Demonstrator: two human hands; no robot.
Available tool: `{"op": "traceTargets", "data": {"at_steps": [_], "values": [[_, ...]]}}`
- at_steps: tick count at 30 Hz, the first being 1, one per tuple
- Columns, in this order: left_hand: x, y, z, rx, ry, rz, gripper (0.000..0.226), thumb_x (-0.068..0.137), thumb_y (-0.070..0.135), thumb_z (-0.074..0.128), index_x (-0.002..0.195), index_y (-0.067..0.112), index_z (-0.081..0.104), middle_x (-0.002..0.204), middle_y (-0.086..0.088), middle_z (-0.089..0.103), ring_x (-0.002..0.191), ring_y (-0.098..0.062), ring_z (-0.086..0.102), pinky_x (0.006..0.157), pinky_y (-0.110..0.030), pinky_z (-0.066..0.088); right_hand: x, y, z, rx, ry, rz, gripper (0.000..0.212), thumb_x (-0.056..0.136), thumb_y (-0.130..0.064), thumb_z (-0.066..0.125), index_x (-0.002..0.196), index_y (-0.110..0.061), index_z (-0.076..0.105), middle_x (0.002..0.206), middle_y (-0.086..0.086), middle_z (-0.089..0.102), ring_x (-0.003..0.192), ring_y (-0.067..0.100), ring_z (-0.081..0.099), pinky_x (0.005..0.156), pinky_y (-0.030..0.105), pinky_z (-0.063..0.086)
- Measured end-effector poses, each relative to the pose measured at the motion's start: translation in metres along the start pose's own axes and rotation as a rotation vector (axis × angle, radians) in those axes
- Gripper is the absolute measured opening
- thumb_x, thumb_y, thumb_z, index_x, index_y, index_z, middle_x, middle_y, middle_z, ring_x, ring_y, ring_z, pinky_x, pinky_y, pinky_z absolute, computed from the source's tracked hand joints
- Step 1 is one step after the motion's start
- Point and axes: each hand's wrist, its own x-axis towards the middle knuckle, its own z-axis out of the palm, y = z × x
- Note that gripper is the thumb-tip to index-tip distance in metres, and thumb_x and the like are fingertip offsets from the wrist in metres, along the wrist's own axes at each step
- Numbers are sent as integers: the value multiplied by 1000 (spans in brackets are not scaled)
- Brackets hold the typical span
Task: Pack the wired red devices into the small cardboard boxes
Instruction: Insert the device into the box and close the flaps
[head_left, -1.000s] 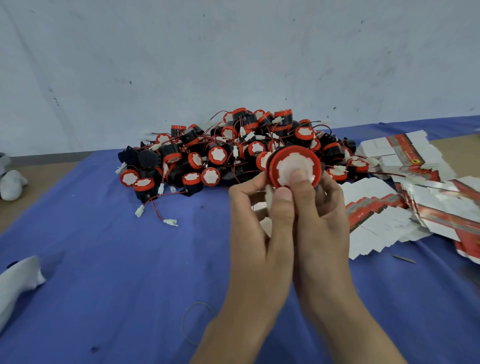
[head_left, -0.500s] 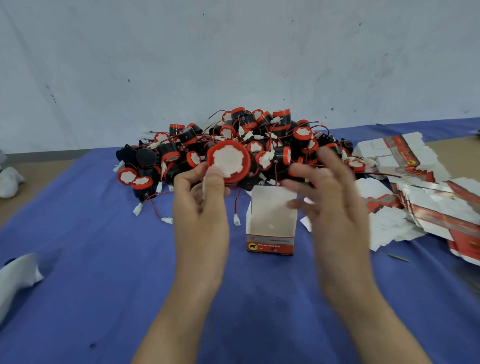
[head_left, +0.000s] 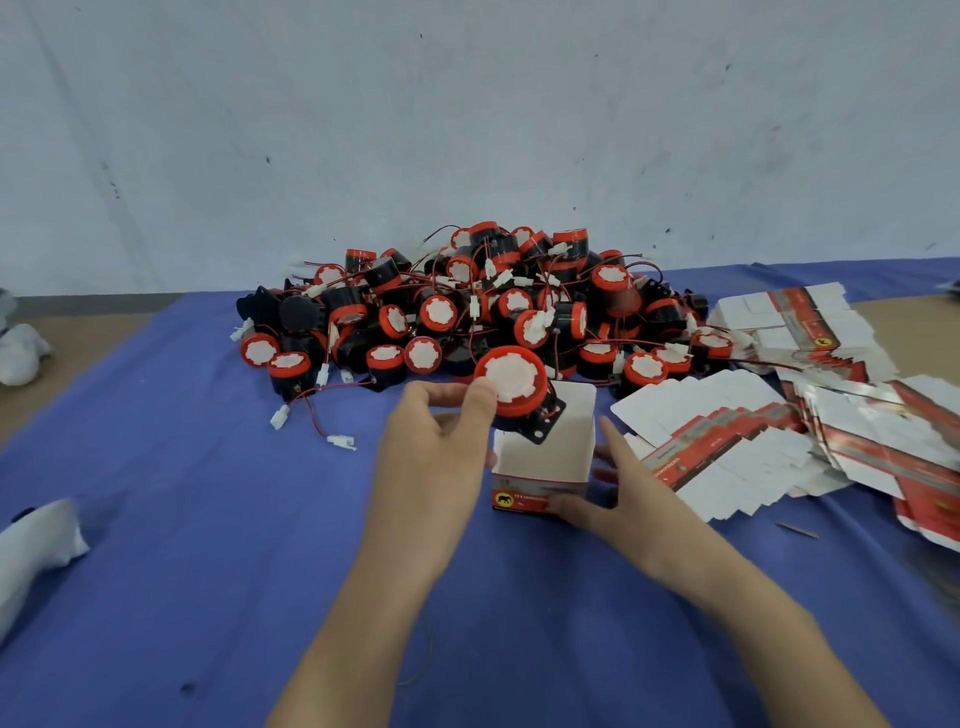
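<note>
My left hand (head_left: 436, 452) grips a round red device (head_left: 511, 382) with a white face and a black base. It hovers tilted over the open top of a small white cardboard box (head_left: 558, 452) with a red band at its foot. The box stands upright on the blue cloth (head_left: 208, 545). My right hand (head_left: 618, 493) holds the box's right side, thumb on the red front band, fingers along the wall. A large pile of the same wired red devices (head_left: 467, 306) lies just behind.
Flat unfolded boxes (head_left: 779, 431) fan out to the right of the box, reaching the cloth's edge. Loose red wires with white plugs (head_left: 311, 423) trail from the pile's left front. White cloth lumps (head_left: 31, 535) lie at the far left. A pale wall closes the back.
My left hand has carried the device rightward and down over the box's opening. My right hand has dropped from above the box onto its right side.
</note>
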Motion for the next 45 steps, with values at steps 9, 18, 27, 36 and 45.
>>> {"op": "traceTargets", "data": {"at_steps": [9, 18, 27, 36, 45], "values": [[-10, -12, 15, 586, 109, 168, 26, 95, 60, 42, 93, 34, 41, 72, 13, 56, 65, -3, 50, 53, -24, 41, 0, -8, 31, -132, 296, -246, 67, 79, -44, 80, 126, -48, 33, 107, -36, 41, 101, -25, 41, 77, -3, 36], [-5, -25, 16, 1057, -51, 214, 42, 99, 61, 21, 109, 24, 40, 74, 6, 49, 70, -24, 55, 58, -35, 41, -3, -10, 34, -191, 240, -235, 55, 84, -48, 75, 128, -34, 46, 114, -19, 51, 108, 4, 53, 82, 20, 44], [0, -35, 20, 1116, -83, 226, 42, 106, 44, 24, 104, 20, 59, 102, 5, 51, 77, -14, 45, 56, -27, 33, -3, -7, 33, -180, 206, -217, 51, 85, -49, 74, 114, -53, 32, 104, -38, 41, 91, -12, 49, 69, 7, 39], [-6, -31, 20, 1033, -169, 206, 36, 105, 43, 27, 89, 19, 49, 93, 4, 35, 69, -12, 40, 49, -25, 27, -4, -6, 26, 165, 118, -218, 42, 96, -26, 68, 132, -38, 51, 119, -15, 63, 108, -3, 61, 83, 11, 48], [-9, -30, 15, 953, -418, 334, 32, 106, 46, 30, 96, 26, 54, 90, 9, 52, 84, -14, 56, 65, -32, 42, 6, -10, 22, 322, 263, -79, 25, 97, -23, 64, 121, -26, 57, 106, -18, 61, 90, -17, 59, 66, 1, 43]]}}
